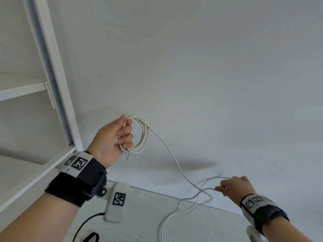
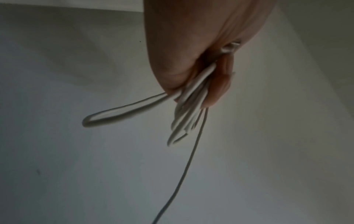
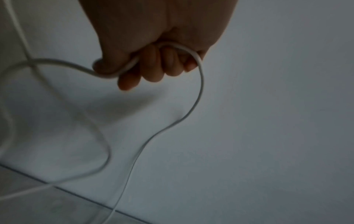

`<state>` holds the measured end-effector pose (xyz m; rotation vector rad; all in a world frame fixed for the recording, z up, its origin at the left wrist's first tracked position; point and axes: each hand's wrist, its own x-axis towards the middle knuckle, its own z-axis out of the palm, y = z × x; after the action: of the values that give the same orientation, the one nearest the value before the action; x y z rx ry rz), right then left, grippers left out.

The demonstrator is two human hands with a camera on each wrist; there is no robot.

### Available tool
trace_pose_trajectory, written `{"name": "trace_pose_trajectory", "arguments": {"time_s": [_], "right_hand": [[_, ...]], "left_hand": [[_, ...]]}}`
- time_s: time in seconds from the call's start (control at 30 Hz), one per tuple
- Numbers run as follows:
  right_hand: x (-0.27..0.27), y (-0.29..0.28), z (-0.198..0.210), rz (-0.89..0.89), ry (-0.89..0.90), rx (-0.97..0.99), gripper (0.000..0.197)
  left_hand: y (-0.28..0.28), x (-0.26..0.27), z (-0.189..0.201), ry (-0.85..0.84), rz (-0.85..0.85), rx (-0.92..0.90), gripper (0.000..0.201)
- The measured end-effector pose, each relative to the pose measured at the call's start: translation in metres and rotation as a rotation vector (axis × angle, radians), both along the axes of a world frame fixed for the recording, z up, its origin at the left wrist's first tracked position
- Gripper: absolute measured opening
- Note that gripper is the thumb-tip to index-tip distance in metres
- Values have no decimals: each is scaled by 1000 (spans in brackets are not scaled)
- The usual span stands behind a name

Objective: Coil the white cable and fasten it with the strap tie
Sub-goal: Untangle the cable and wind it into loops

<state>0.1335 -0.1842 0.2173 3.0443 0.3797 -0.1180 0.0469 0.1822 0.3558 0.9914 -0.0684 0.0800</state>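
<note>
My left hand (image 1: 122,135) is raised in front of the white wall and grips several loops of the white cable (image 1: 143,135) in its fist. In the left wrist view the coil (image 2: 189,106) sticks out below the curled fingers (image 2: 220,84). A single strand runs down and right from the coil to my right hand (image 1: 232,186), which holds it lower down near the table's far edge. The right wrist view shows the cable (image 3: 199,84) passing through the curled fingers (image 3: 153,66). Slack loops hang below onto the table. No strap tie is clearly visible.
A white shelf frame (image 1: 52,81) stands at the left against the wall. The grey table (image 1: 139,215) lies below, with a black cord (image 1: 83,224) near its front left. White wrist-camera housings (image 1: 117,201) sit under both wrists.
</note>
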Motion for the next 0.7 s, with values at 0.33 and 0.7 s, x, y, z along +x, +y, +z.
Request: {"name": "trace_pose_trajectory", "arguments": {"time_s": [0.33, 0.7], "right_hand": [[1, 39, -4, -4, 88, 484, 40], [-43, 125, -17, 204, 595, 1018, 21]], "left_hand": [[-28, 3, -12, 5, -60, 100, 30], [-30, 6, -2, -6, -151, -93, 30]]}}
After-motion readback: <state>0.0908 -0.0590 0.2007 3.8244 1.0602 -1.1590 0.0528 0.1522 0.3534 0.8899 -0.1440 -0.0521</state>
